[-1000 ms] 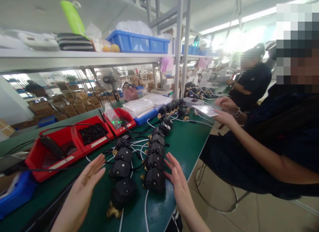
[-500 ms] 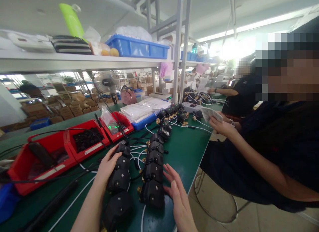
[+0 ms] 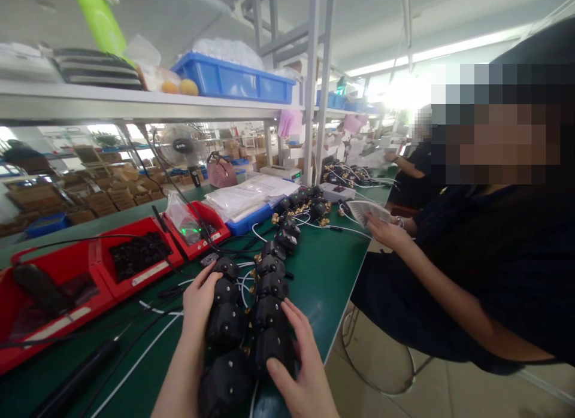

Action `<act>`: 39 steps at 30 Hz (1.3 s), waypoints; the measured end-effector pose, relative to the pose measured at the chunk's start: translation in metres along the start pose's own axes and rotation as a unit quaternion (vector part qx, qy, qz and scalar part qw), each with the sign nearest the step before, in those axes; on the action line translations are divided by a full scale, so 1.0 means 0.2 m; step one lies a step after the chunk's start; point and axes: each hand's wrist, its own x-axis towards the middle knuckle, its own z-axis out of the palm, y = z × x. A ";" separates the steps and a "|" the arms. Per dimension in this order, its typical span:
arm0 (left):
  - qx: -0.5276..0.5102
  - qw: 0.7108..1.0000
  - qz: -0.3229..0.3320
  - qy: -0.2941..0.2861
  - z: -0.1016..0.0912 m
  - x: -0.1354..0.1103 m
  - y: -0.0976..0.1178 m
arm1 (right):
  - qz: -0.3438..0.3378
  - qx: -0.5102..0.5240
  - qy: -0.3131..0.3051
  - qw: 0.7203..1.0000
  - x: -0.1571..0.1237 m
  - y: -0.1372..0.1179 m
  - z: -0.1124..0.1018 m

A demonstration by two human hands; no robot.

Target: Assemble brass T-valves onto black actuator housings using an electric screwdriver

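Two rows of black box-shaped units with screws and brass fittings stand on the green table. My left hand (image 3: 200,292) lies along the outer side of the left row (image 3: 227,325), its fingers stretched out and touching the far units. My right hand (image 3: 303,358) rests against the near end of the right row (image 3: 271,313), fingers apart, with the thumb on the nearest unit. Some of its fingertips are hidden. The rows sit close together at the near end, and white cables (image 3: 245,286) show between them farther off.
Red bins (image 3: 148,274) with black parts line the left side. A black screwdriver-like tool (image 3: 85,370) lies near the front left. A blue tray (image 3: 258,217) with bagged sheets stands behind. On the right, a seated co-worker's hands (image 3: 389,232) hold a white printed sheet (image 3: 366,211).
The left row has shifted right, closer to the right row, with my left hand against it. My right hand has moved in from beside the right row to touch it. The view has turned slightly right.
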 end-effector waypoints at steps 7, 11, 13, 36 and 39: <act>-0.069 0.995 -0.078 0.009 0.04 -0.08 0.09 | 0.014 -0.096 -0.090 0.991 0.05 -0.02 -0.05; -0.096 0.992 -0.080 0.006 0.09 -0.08 0.10 | 0.025 -0.115 -0.111 0.987 0.11 -0.03 -0.12; -0.106 0.991 -0.079 0.008 0.13 -0.06 0.11 | 0.028 -0.115 -0.111 0.987 0.15 -0.03 -0.14; -0.071 0.994 0.083 -0.030 0.18 -0.31 0.18 | -0.045 -0.240 -0.050 0.968 0.31 0.14 -0.28; -0.041 0.988 0.134 -0.063 0.01 -0.53 0.16 | -0.126 -0.315 0.024 0.940 0.24 0.06 -0.28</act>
